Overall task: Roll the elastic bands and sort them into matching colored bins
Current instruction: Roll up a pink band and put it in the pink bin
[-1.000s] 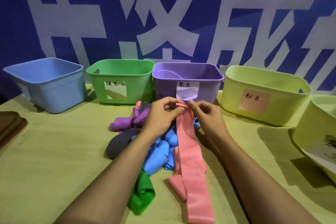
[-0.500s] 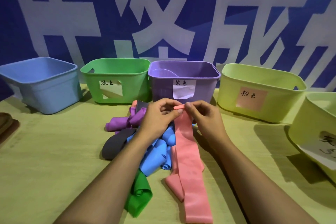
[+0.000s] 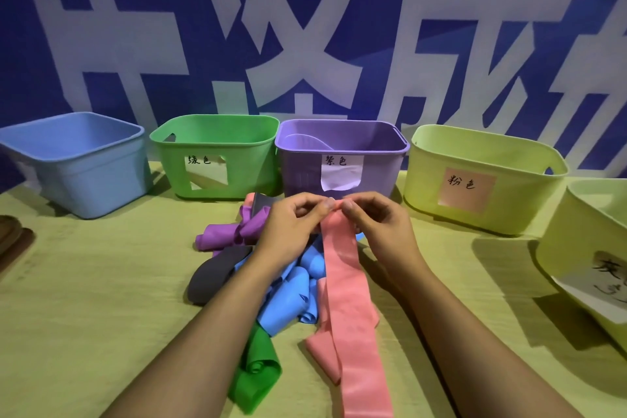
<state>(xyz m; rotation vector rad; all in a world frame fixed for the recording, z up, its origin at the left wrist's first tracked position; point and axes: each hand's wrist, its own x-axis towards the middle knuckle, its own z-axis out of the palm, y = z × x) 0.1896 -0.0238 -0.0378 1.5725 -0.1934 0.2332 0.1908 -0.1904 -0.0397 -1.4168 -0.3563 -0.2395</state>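
Since half a second ago both hands have drawn together on the far tip, thumbs nearly touching. Long flat pink elastic band [image 3: 349,309] runs from 6 o'clock on the worktop [image 3: 84,299] towards 12. Left hand [image 3: 291,224] and right hand [image 3: 376,224], equally near, curl and pinch its far end (roll barely begun). Pink-labelled yellow-green plastic bin [image 3: 502,214] waits at 2 o'clock.

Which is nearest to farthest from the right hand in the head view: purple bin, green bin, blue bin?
From the right hand:
1. Purple bin, just behind the hand.
2. Green bin, further left.
3. Blue bin, far left.
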